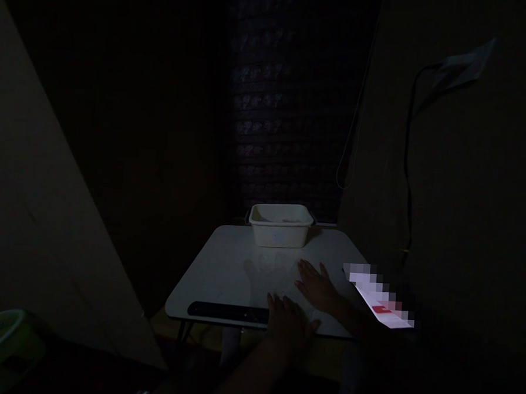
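Head cam: wht tub (280,236) w/ side handles sat beyond both hands on the tbl (210,270); blk strip (226,311) ran L of the L hand (286,323), its R end hidden behind that hand. Bright panel (383,306), part pixelated, lay R of the R hand (317,289); grn basket (8,345) far L of both. Both hands palm-dn, fingers apart, not clamped; clear film (270,274), edges too dim to trace, lay flat at/near the fingertips.

No readable text or labels.
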{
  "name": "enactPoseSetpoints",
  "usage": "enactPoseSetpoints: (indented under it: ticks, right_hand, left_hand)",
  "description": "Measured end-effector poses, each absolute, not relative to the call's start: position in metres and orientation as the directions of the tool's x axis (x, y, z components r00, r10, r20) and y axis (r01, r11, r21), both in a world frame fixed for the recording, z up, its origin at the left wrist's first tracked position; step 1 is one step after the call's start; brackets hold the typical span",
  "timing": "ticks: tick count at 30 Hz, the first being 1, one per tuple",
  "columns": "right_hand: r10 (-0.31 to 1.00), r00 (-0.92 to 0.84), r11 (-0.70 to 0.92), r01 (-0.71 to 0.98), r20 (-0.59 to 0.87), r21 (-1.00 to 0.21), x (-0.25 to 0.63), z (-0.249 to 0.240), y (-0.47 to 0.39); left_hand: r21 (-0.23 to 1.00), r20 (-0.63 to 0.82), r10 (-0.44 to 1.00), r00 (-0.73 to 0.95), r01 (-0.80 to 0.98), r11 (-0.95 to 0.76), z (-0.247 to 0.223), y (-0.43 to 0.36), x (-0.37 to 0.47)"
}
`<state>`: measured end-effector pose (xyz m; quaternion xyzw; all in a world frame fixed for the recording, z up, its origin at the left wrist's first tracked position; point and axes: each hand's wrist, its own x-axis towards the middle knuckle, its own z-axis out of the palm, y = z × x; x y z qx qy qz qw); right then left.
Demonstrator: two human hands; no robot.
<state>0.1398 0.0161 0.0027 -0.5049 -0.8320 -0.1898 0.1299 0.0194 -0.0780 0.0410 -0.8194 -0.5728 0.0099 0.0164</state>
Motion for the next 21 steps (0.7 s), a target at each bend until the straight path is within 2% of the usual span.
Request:
enactPoseSetpoints:
  ticks: [5, 10, 15, 18, 21]
  right_hand:
    - [0.781, -0.446, 0.391, 0.895, 0.437, 0.216, 0.152, 0.000, 0.020]
    - [0.795, -0.371, 0.278, 0.926, 0.480, 0.255, 0.180, -0.005, 0.032]
    - [0.825, -0.287, 0.187, 0.951, 0.487, 0.245, 0.192, -0.003, 0.037]
    - [0.829, -0.313, 0.232, 0.946, 0.464, 0.225, 0.185, 0.002, 0.034]
    - [0.798, -0.450, 0.403, 0.893, 0.400, 0.200, 0.169, 0.005, 0.026]
  left_hand:
    - [-0.045, 0.034, 0.936, 0.352, 0.936, -0.350, 0.042, -0.079, 0.019]
    - [-0.035, 0.032, 0.933, 0.359, 0.933, -0.358, 0.043, -0.080, 0.019]
    - [-0.032, 0.030, 0.937, 0.349, 0.937, -0.348, 0.043, -0.080, 0.019]
    - [-0.026, 0.013, 0.938, 0.346, 0.938, -0.346, 0.044, -0.081, 0.020]
    - [-0.024, 0.000, 0.939, 0.344, 0.939, -0.344, 0.046, -0.081, 0.020]
